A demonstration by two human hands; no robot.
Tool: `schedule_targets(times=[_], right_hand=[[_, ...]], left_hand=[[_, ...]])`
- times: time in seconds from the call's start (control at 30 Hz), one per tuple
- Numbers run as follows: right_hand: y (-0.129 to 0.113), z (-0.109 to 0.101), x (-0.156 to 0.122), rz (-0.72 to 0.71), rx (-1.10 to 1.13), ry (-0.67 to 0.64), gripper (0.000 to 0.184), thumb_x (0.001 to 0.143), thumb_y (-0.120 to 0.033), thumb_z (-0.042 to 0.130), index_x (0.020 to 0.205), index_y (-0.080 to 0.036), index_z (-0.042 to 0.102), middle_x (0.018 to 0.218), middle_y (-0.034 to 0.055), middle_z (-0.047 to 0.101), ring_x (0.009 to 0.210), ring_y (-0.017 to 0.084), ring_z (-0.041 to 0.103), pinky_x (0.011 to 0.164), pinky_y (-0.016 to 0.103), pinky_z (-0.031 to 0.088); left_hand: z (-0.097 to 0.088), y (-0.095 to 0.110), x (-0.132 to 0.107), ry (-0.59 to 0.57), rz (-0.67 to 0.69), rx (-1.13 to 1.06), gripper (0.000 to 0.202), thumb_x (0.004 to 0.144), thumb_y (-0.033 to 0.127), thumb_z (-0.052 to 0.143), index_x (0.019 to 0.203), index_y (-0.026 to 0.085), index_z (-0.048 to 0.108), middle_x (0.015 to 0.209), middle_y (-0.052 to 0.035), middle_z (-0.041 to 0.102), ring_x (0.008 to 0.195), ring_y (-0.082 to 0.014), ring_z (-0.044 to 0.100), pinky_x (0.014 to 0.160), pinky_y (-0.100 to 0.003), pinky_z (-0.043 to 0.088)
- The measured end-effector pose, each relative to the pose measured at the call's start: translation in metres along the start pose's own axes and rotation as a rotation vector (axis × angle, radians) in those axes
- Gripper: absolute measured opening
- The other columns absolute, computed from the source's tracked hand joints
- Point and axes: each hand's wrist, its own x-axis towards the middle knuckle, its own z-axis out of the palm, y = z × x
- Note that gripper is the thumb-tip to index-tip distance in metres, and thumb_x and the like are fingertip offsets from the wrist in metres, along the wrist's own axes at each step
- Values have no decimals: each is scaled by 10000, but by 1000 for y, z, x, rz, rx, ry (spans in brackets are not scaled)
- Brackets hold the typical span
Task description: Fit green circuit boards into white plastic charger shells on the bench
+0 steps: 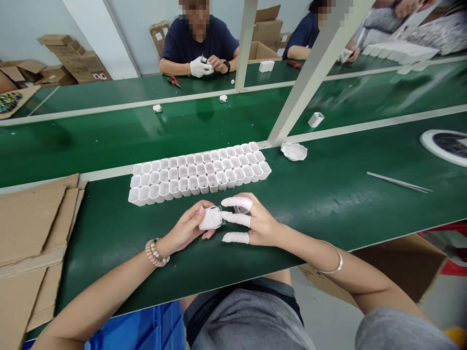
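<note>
My left hand (189, 224) is closed around a white plastic housing (209, 218), held tilted over the green bench. A green edge of circuit board and white padding show at the housing's right end. Beside that end is my right hand (251, 221), with white finger cots on several spread fingers. One fingertip touches or nearly touches the padding. Behind its fingers is a pale piece (241, 209), mostly hidden, whose kind I cannot make out. Just beyond both hands, open white housings (200, 170) stand upright in three rows.
Flattened cardboard (32, 228) lies at the left. Tweezers (399, 182), a crumpled white piece (294, 151) and a round white-rimmed object (445, 146) are to the right. Small boards (157, 109) and a housing (315, 119) sit on the green belt (120, 131). Co-workers sit opposite, behind a slanted post (314, 73).
</note>
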Motion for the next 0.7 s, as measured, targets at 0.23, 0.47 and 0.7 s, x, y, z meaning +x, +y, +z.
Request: schedule_targets(times=[0.23, 0.47, 0.7], right_hand=[[-2, 2, 1, 17, 8, -99, 452, 899, -428, 684, 1281, -215, 570, 1271, 161, 565, 1194, 278, 552, 948, 489, 499], [-5, 5, 3, 12, -6, -168, 417, 909, -413, 667, 1270, -220, 590, 1324, 180, 555, 1289, 294, 499, 1045, 566, 445], [-9, 13, -1, -30, 35, -53, 345, 909, -283, 672, 1237, -199, 604, 1262, 161, 637, 1266, 264, 547, 1068, 546, 453]], left_hand=[[2, 1, 0, 18, -1, -2, 343, 965, 489, 526, 1073, 166, 562, 761, 6, 566, 544, -75, 512, 530, -220, 403], [3, 1, 0, 19, -23, -30, 343, 951, 494, 551, 1029, 162, 590, 771, 12, 524, 561, -63, 475, 547, -219, 378], [4, 1, -1, -11, -96, -84, 367, 923, 527, 583, 1021, 173, 585, 728, 11, 548, 523, -67, 466, 528, -219, 377]])
